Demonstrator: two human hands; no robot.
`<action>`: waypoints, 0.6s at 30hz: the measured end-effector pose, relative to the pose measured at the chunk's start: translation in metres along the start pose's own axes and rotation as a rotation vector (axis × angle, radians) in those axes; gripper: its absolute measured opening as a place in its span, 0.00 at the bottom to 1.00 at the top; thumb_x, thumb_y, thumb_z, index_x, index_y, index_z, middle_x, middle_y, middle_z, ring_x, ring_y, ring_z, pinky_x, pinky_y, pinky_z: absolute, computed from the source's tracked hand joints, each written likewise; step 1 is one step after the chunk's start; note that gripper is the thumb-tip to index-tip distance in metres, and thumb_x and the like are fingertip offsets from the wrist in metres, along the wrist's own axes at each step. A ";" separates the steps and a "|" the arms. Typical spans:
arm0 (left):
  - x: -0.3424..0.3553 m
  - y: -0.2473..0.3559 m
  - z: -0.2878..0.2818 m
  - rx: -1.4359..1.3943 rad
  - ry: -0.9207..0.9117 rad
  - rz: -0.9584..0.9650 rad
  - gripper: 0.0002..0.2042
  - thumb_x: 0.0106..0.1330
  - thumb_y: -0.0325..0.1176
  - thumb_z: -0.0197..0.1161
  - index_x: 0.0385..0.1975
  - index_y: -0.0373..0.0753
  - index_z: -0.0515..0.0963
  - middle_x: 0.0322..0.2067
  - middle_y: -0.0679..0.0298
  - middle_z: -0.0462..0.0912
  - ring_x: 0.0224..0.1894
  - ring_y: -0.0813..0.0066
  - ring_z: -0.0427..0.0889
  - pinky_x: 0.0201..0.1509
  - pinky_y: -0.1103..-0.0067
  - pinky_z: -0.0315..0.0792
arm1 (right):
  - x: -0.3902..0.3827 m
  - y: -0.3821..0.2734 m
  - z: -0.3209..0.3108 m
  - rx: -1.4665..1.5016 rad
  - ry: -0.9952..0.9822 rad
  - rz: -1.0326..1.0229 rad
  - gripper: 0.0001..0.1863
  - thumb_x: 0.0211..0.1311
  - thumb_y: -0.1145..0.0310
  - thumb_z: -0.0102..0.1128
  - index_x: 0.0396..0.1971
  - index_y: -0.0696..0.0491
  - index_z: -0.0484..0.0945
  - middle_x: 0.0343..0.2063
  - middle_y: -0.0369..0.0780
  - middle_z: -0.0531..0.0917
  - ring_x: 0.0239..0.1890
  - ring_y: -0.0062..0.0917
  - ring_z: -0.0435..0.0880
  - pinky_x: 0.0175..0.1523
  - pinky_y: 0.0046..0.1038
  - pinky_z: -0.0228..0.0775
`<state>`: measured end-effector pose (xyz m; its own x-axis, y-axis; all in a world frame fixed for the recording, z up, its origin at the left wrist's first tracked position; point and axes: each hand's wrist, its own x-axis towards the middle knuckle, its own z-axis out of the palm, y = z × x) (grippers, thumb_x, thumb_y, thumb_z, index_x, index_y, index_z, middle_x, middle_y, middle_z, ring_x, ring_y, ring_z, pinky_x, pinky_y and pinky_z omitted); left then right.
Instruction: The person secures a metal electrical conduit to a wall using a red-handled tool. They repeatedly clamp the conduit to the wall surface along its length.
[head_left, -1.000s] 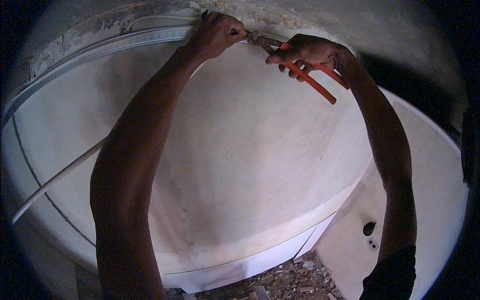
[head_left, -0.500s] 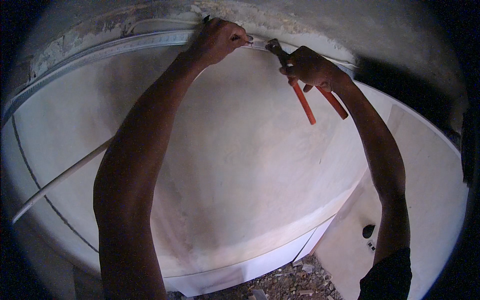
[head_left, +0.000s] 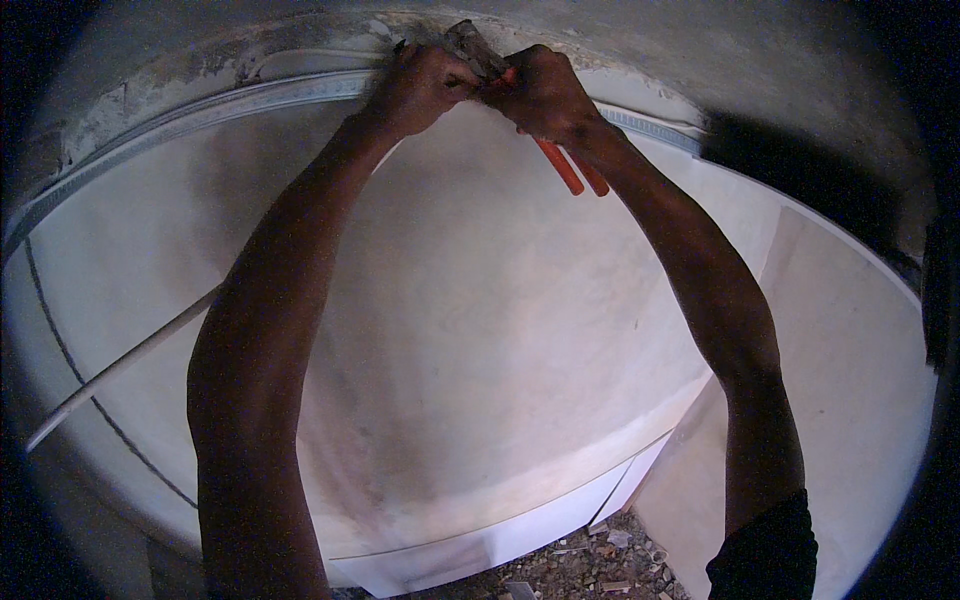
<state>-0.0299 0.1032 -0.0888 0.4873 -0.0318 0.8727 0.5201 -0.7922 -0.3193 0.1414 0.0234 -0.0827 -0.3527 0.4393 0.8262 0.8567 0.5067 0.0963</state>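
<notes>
Dark-headed pliers [head_left: 560, 165] with red handles are in my right hand [head_left: 545, 92], whose fingers wrap round them just below the head. The handles stand close together, and the head tilts up and left against the top of the wall. Touching or almost touching it, my left hand [head_left: 425, 85] is closed in a pinch at the light metal profile [head_left: 250, 103]. What its fingers hold, if anything, is hidden. Both hands cover the profile where the pliers' head is, so the jaws' contact cannot be made out.
Below my hands spreads a large pale wall panel [head_left: 480, 320]. A thin pole [head_left: 120, 355] leans at the left, near a dark line on the panel. Rubble [head_left: 590, 565] lies on the floor. Above the profile runs a rough, flaking ceiling edge [head_left: 290, 45].
My right hand has moved left and up with the pliers, up to my left hand. The red handles have come closer together. My left hand has shifted slightly.
</notes>
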 end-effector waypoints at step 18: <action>0.003 0.010 -0.001 -0.069 -0.013 -0.109 0.09 0.58 0.39 0.64 0.30 0.41 0.84 0.24 0.59 0.83 0.27 0.67 0.82 0.37 0.71 0.74 | -0.006 0.008 0.007 -0.141 0.217 -0.011 0.11 0.55 0.66 0.61 0.23 0.59 0.78 0.18 0.43 0.80 0.20 0.27 0.79 0.29 0.32 0.73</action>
<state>-0.0239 0.0946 -0.0892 0.4397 0.0639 0.8959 0.5208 -0.8308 -0.1963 0.1475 0.0299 -0.0915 -0.2866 0.2573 0.9229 0.9024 0.3959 0.1699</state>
